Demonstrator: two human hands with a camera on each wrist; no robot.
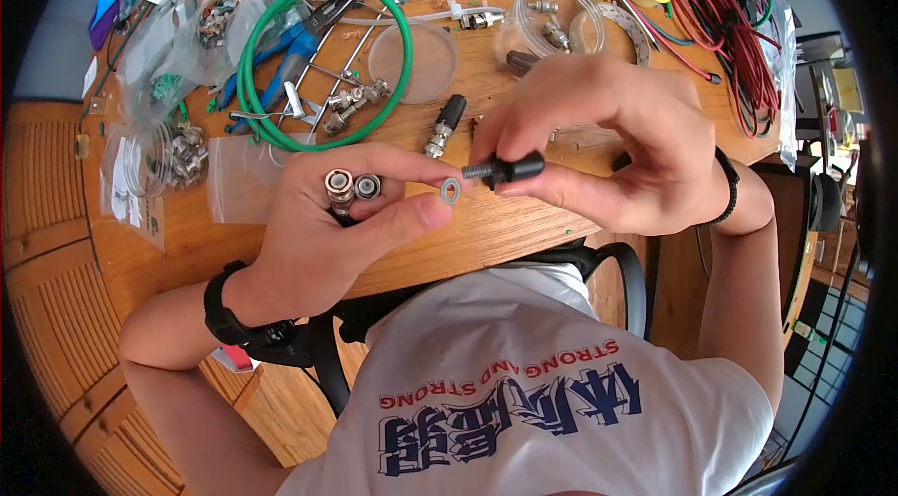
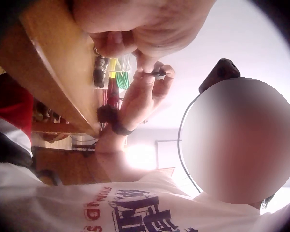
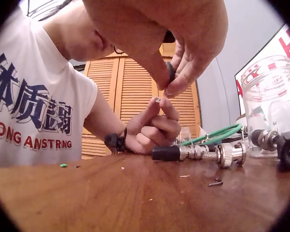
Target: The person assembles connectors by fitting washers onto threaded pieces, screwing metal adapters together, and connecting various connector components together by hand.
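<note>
A black cylindrical piece with a threaded metal end (image 1: 519, 168) is raised above the table (image 1: 552, 236), just beside a small grey metal ring (image 1: 445, 192).
The fingers of the right hand (image 1: 613, 145) are clamped on the black piece, its threaded end towards the ring; whether the two touch, I cannot tell. The left hand (image 1: 313, 239) pinches the ring between thumb and forefinger, and two silver cylindrical metal connectors (image 1: 340, 184) sit within the same hand. On the table beyond lie a black-and-silver connector (image 1: 444, 126), a coil of green cable (image 1: 406, 56) and blue-handled pliers (image 1: 301, 45).
</note>
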